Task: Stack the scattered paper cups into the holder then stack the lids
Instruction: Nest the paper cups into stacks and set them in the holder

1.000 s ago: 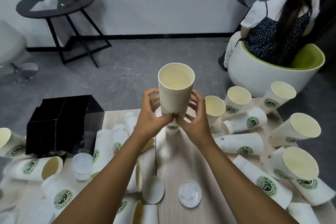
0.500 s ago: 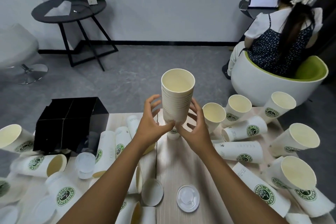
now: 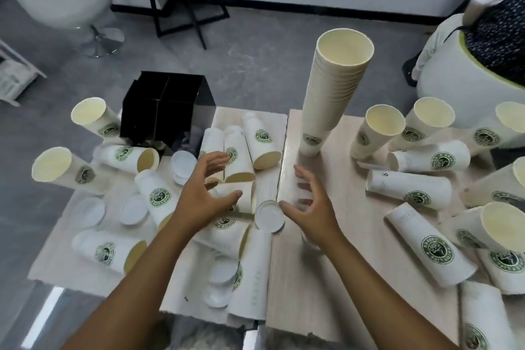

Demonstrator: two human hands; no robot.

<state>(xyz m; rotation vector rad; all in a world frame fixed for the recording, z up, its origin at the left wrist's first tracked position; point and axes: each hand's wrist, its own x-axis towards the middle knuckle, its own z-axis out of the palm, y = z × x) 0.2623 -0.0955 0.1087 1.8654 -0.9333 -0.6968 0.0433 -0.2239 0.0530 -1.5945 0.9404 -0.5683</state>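
A tall stack of nested paper cups (image 3: 331, 94) stands upright on the light wooden worktop (image 3: 321, 287), toward its far edge and right of centre, its open mouth facing up and nothing touching it. The black holder (image 3: 164, 105), a box split into compartments, sits at the far left corner of the worktop, well apart from the stack. Both hands hover low over the middle of the worktop with nothing in them: the left hand (image 3: 203, 196) has its fingers (image 3: 217, 160) spread and loosely bent above a cluster of lying cups (image 3: 241, 150), and the right hand (image 3: 311, 207) faces it, fingers likewise spread and slightly curved, holding nothing. Between the two hands a white lid (image 3: 268, 216) leans on edge against a fallen cup. More lids lie flat on the left part of the worktop, one (image 3: 133, 209) near the left edge and another (image 3: 183, 163) just in front of the holder. Single cups with green round logos are scattered everywhere: several upright ones (image 3: 380, 133) just right of the stack, others lying on their sides to the right (image 3: 409, 189) and to the left (image 3: 127, 155). Beyond the worktop is grey floor, with a white round chair (image 3: 460, 94) at far right in which a person in a dark patterned garment sits.
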